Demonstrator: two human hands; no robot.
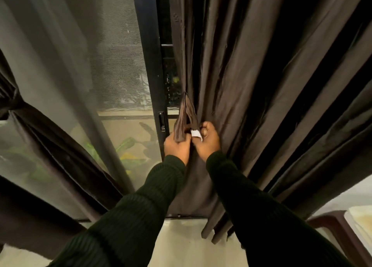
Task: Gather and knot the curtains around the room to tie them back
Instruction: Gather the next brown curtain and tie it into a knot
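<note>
Left hand and right hand both grasp brown tie-back strap against right curtain.

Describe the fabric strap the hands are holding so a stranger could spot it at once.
Start at the black door frame and move right to the hanging brown curtain. In front of its left edge, both hands pinch a narrow brown tieback strap, folded into an upright loop. Unlike the curtain's folds, it has a white tag.

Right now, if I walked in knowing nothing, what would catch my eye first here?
Probably the two hands at the centre: the left hand and right hand grip a brown fabric strap with a white tag, looped upward. Behind them hangs the dark brown curtain, filling the right side. At the far left, another curtain is already cinched beside the mesh screen.
</note>
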